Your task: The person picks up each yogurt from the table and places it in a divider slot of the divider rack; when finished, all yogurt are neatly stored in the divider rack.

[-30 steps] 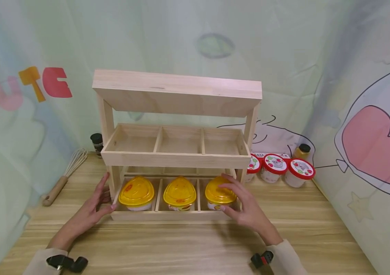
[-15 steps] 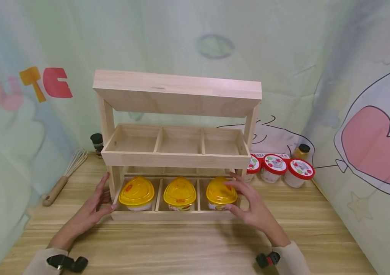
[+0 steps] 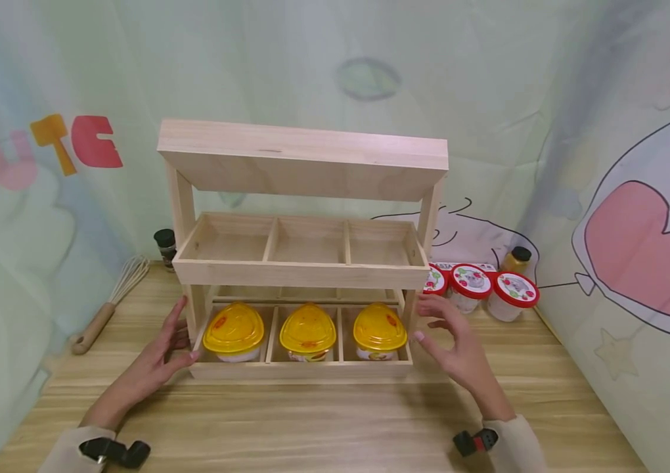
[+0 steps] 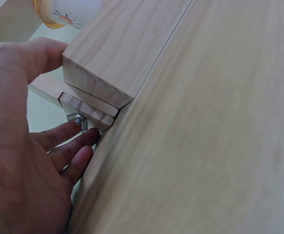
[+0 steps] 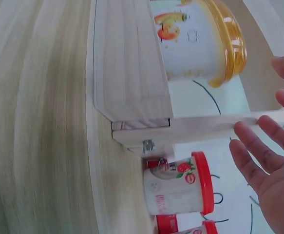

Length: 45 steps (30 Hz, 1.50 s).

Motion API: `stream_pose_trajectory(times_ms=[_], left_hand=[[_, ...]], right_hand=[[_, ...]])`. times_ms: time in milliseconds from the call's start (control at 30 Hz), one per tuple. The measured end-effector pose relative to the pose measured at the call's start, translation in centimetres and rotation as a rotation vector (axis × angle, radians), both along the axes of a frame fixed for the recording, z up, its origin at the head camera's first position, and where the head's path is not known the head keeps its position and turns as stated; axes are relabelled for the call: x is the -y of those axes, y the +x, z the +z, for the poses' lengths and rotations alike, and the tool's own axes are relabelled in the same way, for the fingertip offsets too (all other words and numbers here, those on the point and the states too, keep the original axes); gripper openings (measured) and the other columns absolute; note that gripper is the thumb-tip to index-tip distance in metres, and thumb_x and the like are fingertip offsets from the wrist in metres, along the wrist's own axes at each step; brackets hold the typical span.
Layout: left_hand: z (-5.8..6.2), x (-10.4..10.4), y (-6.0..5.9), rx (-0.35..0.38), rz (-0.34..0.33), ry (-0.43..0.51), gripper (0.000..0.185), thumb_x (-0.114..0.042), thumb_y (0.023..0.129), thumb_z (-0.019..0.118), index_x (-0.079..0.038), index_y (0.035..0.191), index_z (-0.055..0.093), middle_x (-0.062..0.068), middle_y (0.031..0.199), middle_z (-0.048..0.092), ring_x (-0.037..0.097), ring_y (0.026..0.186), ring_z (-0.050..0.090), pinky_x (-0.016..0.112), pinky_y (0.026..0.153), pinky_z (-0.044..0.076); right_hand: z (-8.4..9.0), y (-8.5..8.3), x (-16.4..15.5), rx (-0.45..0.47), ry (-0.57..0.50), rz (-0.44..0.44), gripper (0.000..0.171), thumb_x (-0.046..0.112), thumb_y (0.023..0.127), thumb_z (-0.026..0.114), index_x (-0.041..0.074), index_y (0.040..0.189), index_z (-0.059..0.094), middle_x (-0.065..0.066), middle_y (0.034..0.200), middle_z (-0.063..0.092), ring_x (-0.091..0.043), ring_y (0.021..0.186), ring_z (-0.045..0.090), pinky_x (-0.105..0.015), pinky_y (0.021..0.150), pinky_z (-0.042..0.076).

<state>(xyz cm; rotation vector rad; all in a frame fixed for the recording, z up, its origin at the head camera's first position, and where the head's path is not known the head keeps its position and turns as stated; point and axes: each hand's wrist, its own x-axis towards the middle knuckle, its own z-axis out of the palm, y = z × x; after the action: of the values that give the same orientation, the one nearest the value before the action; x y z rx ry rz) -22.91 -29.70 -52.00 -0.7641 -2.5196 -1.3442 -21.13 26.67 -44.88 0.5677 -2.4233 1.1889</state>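
A wooden two-tier rack (image 3: 302,275) stands on the table. Its lower tier has three compartments, each holding one tub with a yellow lid: left tub (image 3: 233,330), middle tub (image 3: 308,330), right tub (image 3: 379,330). My left hand (image 3: 156,361) rests against the rack's lower left end, thumb at the front corner; in the left wrist view its fingers lie by a wing nut (image 4: 77,117). Just right of the rack, my right hand (image 3: 466,348) is spread with nothing in it. The right wrist view shows those spread fingers beside the frame and the tub's printed side (image 5: 193,41).
Tubs with red lids (image 3: 512,299) stand behind my right hand, beside a small black-capped jar (image 3: 515,261). At left lie a whisk (image 3: 101,318) and a dark-capped bottle (image 3: 165,247). A printed curtain (image 3: 311,59) hangs behind the rack.
My right hand has let go of the right yellow-lidded tub and moved right, out past the rack's side. The left hand has stayed in place.
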Motion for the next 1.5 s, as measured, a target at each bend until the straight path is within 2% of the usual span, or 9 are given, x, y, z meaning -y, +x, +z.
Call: stream_pose_trajectory(times_ms=[133, 333, 533, 600, 800, 1000, 1233, 1500], left_hand=[[0.0, 0.0, 0.0, 0.0, 0.011, -0.017, 0.115, 0.003, 0.093, 0.075, -0.019, 0.174, -0.002, 0.042, 0.143, 0.055, -0.016, 0.117, 0.056, 0.005, 0.095, 0.047], [0.1, 0.0, 0.0, -0.003, 0.02, -0.024, 0.115, 0.002, 0.092, 0.076, -0.018, 0.174, -0.001, 0.042, 0.143, 0.056, -0.016, 0.117, 0.056, 0.005, 0.095, 0.047], [0.0, 0.1, 0.0, -0.006, 0.014, -0.021, 0.114, 0.003, 0.093, 0.075, -0.018, 0.174, -0.001, 0.042, 0.143, 0.056, -0.015, 0.117, 0.057, 0.006, 0.095, 0.047], [0.1, 0.1, 0.0, -0.001, 0.018, -0.026, 0.114, 0.002, 0.093, 0.075, -0.019, 0.174, -0.001, 0.042, 0.143, 0.055, -0.015, 0.117, 0.056, 0.007, 0.095, 0.048], [0.1, 0.1, 0.1, 0.01, 0.028, -0.035, 0.113, 0.001, 0.094, 0.076, -0.02, 0.174, -0.001, 0.042, 0.145, 0.055, -0.016, 0.118, 0.056, 0.008, 0.095, 0.049], [0.2, 0.1, 0.2, 0.015, 0.025, -0.028, 0.113, 0.001, 0.094, 0.075, -0.02, 0.175, -0.001, 0.042, 0.145, 0.054, -0.015, 0.118, 0.056, 0.009, 0.095, 0.049], [0.2, 0.0, 0.3, 0.016, 0.028, -0.028, 0.113, 0.0, 0.094, 0.075, -0.02, 0.175, -0.001, 0.043, 0.145, 0.054, -0.016, 0.118, 0.055, 0.008, 0.096, 0.048], [0.2, 0.1, 0.2, 0.018, 0.032, -0.028, 0.113, 0.0, 0.094, 0.076, -0.02, 0.175, -0.001, 0.042, 0.145, 0.054, -0.016, 0.118, 0.055, 0.008, 0.096, 0.048]], right_hand=[[-0.1, -0.7, -0.5, 0.011, -0.053, -0.028, 0.052, 0.004, 0.096, 0.076, 0.012, 0.145, 0.061, -0.01, 0.142, 0.069, -0.036, 0.119, 0.07, -0.029, 0.096, 0.061], [-0.2, -1.5, -1.1, 0.05, -0.071, -0.095, 0.05, 0.013, 0.1, 0.072, 0.007, 0.148, 0.057, -0.018, 0.138, 0.069, -0.039, 0.121, 0.067, -0.029, 0.099, 0.06], [-0.2, -2.1, -1.1, 0.143, -0.014, -0.186, 0.055, 0.024, 0.102, 0.071, 0.009, 0.151, 0.052, -0.017, 0.149, 0.06, -0.044, 0.136, 0.059, -0.061, 0.11, 0.054], [-0.2, -2.3, -1.1, 0.163, 0.003, -0.202, 0.057, 0.026, 0.102, 0.071, 0.01, 0.152, 0.05, -0.019, 0.152, 0.056, -0.047, 0.139, 0.056, -0.066, 0.111, 0.051], [-1.0, -3.3, -1.5, 0.165, 0.018, -0.235, 0.065, 0.027, 0.1, 0.073, 0.007, 0.155, 0.046, -0.022, 0.154, 0.053, -0.051, 0.141, 0.056, -0.068, 0.111, 0.05], [-1.1, -4.1, -1.5, 0.231, 0.022, -0.271, 0.07, 0.031, 0.101, 0.071, 0.008, 0.16, 0.04, -0.022, 0.164, 0.044, -0.051, 0.146, 0.051, -0.069, 0.114, 0.048], [-1.6, -5.2, -1.7, 0.228, -0.012, -0.291, 0.068, 0.028, 0.101, 0.072, 0.011, 0.159, 0.04, -0.022, 0.166, 0.04, -0.052, 0.146, 0.05, -0.07, 0.111, 0.05], [-2.0, -6.2, -1.6, 0.215, -0.004, -0.291, 0.067, 0.021, 0.101, 0.072, 0.012, 0.159, 0.041, -0.022, 0.167, 0.04, -0.051, 0.147, 0.048, -0.07, 0.112, 0.049]])
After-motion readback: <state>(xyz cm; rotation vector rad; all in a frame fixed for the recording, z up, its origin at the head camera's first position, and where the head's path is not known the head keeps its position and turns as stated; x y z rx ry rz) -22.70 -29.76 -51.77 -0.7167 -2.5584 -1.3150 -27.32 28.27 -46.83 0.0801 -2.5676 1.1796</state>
